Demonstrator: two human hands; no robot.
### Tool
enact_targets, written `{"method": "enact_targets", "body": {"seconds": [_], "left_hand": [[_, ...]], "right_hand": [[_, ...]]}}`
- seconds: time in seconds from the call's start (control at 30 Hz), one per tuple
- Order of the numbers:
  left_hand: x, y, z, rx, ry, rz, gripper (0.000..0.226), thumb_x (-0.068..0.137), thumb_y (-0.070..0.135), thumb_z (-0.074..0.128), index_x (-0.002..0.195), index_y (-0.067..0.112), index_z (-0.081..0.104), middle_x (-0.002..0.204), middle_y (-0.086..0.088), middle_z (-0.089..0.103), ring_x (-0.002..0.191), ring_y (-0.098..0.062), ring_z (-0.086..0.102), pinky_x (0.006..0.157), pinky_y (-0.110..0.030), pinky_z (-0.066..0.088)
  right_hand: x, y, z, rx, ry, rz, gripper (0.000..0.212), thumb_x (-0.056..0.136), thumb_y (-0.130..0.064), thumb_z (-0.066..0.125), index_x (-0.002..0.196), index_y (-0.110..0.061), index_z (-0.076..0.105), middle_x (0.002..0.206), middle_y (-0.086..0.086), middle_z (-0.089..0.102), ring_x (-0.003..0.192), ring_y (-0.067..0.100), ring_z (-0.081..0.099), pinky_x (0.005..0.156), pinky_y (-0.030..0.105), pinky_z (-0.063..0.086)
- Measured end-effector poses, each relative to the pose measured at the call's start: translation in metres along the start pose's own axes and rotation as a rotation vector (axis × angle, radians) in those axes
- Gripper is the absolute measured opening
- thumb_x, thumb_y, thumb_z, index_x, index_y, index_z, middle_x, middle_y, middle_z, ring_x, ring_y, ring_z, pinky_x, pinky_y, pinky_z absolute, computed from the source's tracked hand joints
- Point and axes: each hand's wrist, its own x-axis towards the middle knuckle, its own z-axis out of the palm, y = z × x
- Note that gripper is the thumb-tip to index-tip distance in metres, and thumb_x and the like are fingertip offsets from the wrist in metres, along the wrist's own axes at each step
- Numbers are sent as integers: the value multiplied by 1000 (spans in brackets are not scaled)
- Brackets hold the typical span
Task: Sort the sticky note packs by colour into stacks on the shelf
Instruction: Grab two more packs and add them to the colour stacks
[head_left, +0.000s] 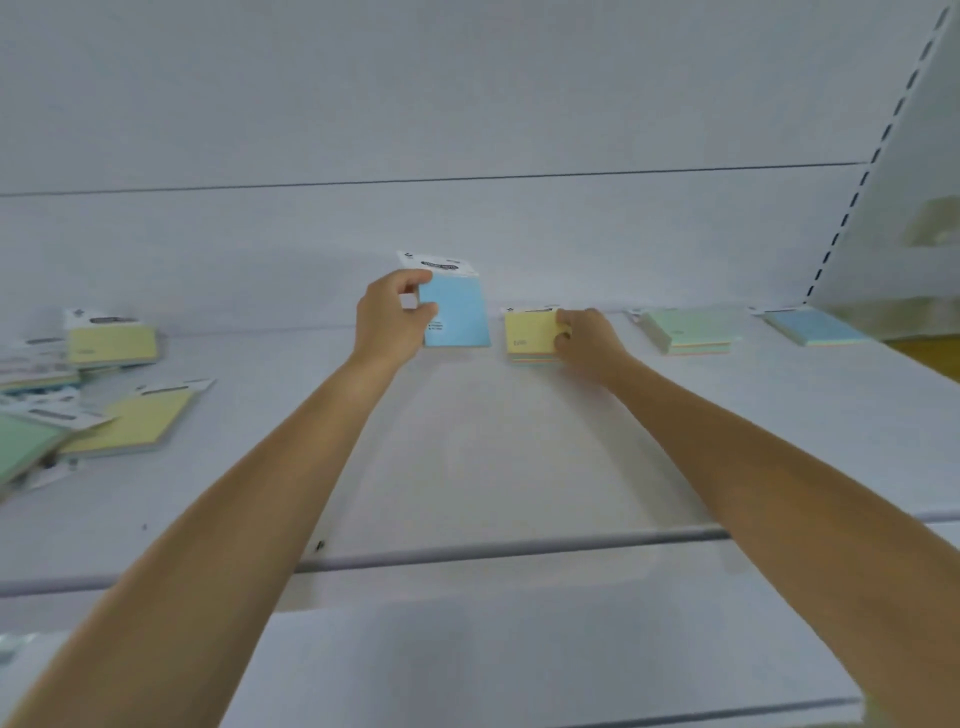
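On the shelf, head view, items as they lie:

Left hand: thumb and fingers curled round the left edge of a blue pack. The pack is held upright, header card on top, its lower edge at or just above the shelf; contact cannot be told.

Right hand: fingers curled over the right edge of the yellow stack, gripping it where it lies flat, just right of the blue pack.

Green stack: flat, right of the yellow stack and apart from it.

Blue stack: flat, farthest right, well apart from the held pack.

Unsorted pile: yellow and green packs overlapping at odd angles, far left.

Step in hand, as judged: the yellow stack is being squared while the blue pack waits to go to its own stack.

Handling notes — true up the yellow stack's edges before letting go, so no pack overhangs. The blue pack must cross yellow and green to reach its stack, so lift it clear rather than slide it, or pass it to the right hand, which is nearer. Lay it flat, header card toward the back like the pack beneath, corners aligned. Packs may slip on one another — press lightly after placing
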Motion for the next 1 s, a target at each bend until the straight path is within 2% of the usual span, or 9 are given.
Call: {"method": "enact_targets", "body": {"seconds": [0.1, 0.17, 0.23, 0.3, 0.37, 0.53, 0.73, 0.87, 1.0], "left_hand": [[2, 2, 3, -25, -10, 10, 38, 83, 1, 58, 121, 7, 59, 126, -10, 60, 117, -21, 55, 89, -20, 40], [3, 5, 9, -60, -21, 16, 38, 83, 2, 58, 120, 8, 59, 126, -11, 59, 115, -21, 56, 91, -24, 43], [6, 9, 20, -118, -36, 11, 38, 82, 2, 59, 120, 9, 60, 125, -11, 60, 103, -18, 59, 95, -31, 49], [7, 15, 39, -193, -56, -1, 39, 82, 2, 60, 120, 10, 60, 125, -11, 59, 94, -15, 57, 95, -40, 51], [3, 27, 63, -266, -87, -15, 39, 81, 2, 59, 120, 9, 60, 125, -12, 59, 99, -17, 59, 96, -42, 51], [-15, 64, 137, -334, -208, 8, 38, 80, 1, 60, 118, 6, 61, 124, -13, 60, 117, -22, 56, 98, -43, 50], [-16, 127, 241, -405, -284, -31, 37, 77, 2, 63, 114, 9, 63, 108, -10, 57, 113, -30, 59, 95, -48, 51], [-31, 158, 317, -378, -335, -28, 36, 78, 0, 63, 114, 5, 62, 102, -7, 53, 109, -32, 59, 94, -49, 50], [-34, 169, 361, -329, -310, -28, 25, 77, -2, 63, 99, 9, 64, 97, -6, 55, 93, -21, 55, 93, -50, 51]], "right_hand": [[-2, -1, 0, -18, -27, 43, 17, 86, -5, 41, 93, -3, 56, 107, 29, 53, 109, 41, 52, 78, 33, 39], [-4, 0, -2, -35, -24, 37, 29, 91, -10, 38, 112, 0, 56, 120, 28, 49, 119, 39, 45, 93, 35, 37], [-13, 5, -11, -24, 60, -19, 37, 96, -18, 37, 129, -7, 49, 133, 24, 44, 128, 35, 38, 105, 35, 30], [-27, 21, -26, -62, 148, -112, 42, 96, -26, 40, 137, -17, 43, 142, 17, 40, 132, 31, 36, 110, 37, 27], [-42, 52, -46, -150, 153, -172, 45, 95, -29, 44, 139, -17, 41, 143, 17, 39, 132, 32, 37, 111, 38, 26], [-83, 147, -103, -296, 77, -23, 50, 94, -37, 44, 139, -16, 40, 144, 10, 42, 137, 25, 32, 112, 31, 16], [-106, 232, -160, -332, -98, 241, 70, 87, -61, 38, 146, -27, 22, 157, 1, 14, 145, 25, 9, 118, 42, 13], [-106, 256, -171, -310, -227, 210, 76, 86, -66, 33, 147, -23, 19, 158, 2, 11, 146, 27, 6, 119, 43, 10], [-101, 269, -166, -304, -187, 148, 77, 84, -69, 31, 145, -22, 23, 156, 4, 19, 144, 28, 13, 116, 44, 18]]}}
